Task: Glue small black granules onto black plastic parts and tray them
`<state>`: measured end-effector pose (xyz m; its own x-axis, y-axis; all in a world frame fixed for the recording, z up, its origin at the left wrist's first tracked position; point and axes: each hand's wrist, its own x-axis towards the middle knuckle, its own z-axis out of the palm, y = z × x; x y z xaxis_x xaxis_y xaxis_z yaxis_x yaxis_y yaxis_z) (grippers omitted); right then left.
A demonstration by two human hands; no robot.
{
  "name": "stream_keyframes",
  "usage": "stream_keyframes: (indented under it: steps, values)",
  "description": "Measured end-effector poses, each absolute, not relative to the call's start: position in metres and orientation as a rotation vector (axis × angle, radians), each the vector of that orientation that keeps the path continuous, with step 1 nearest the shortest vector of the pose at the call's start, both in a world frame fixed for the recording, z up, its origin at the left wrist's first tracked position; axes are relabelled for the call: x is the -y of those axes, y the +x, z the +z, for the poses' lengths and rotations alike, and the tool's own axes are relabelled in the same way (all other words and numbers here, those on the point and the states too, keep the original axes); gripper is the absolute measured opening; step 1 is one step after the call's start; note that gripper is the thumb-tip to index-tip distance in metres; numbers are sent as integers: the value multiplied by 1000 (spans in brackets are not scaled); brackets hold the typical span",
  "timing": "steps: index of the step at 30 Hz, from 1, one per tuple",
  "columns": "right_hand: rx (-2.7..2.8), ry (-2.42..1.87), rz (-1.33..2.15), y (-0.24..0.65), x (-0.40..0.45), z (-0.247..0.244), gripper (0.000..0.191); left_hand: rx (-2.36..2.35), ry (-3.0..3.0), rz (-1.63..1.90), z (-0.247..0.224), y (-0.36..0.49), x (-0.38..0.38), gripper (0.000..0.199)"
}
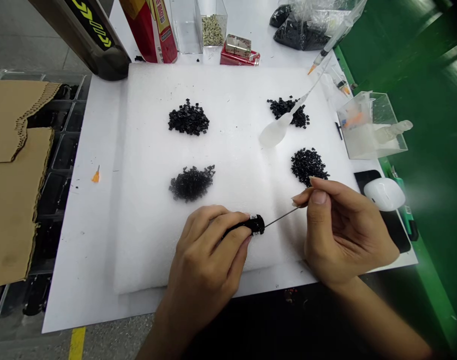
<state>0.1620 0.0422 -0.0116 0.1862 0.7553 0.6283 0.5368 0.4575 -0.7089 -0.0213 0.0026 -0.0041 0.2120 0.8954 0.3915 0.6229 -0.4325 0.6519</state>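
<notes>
My left hand (208,250) is closed around a small black cylindrical part (257,225), its end poking out toward the right. Between the thumb and fingers of my right hand (341,225) is a thin metal rod (283,217), whose tip meets or nearly meets that end. Both hands are over the front of a white foam pad (146,240). Small black pieces lie on it in heaps: one at the back left (188,118), one at the front left (192,183), one at the back right (281,107) and one by my right hand (309,165).
A white bulb dropper (277,131) rests on the pad, near a syringe (335,40). To the right are a clear box (374,142), a white mouse (384,194) and a dark phone (395,232). A dark bottle (101,45) and red bag (153,35) stand behind; cardboard (18,200) lies left.
</notes>
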Motion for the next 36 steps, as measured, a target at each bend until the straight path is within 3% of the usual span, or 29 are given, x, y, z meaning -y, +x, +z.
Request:
stream_keyframes:
  steps: [12,22,36]
  values:
    - [1325,-1283,449,161,-49,-5,18,-1422,2130,1058,-4,-22,-1,20]
    - [1209,-1191,915,184,-43,-6,15,-1418,2129,1049,-2,-22,-3,21]
    - [1112,-1285,836,185,-43,-7,15,-1418,2136,1035,-4,-22,-2,21]
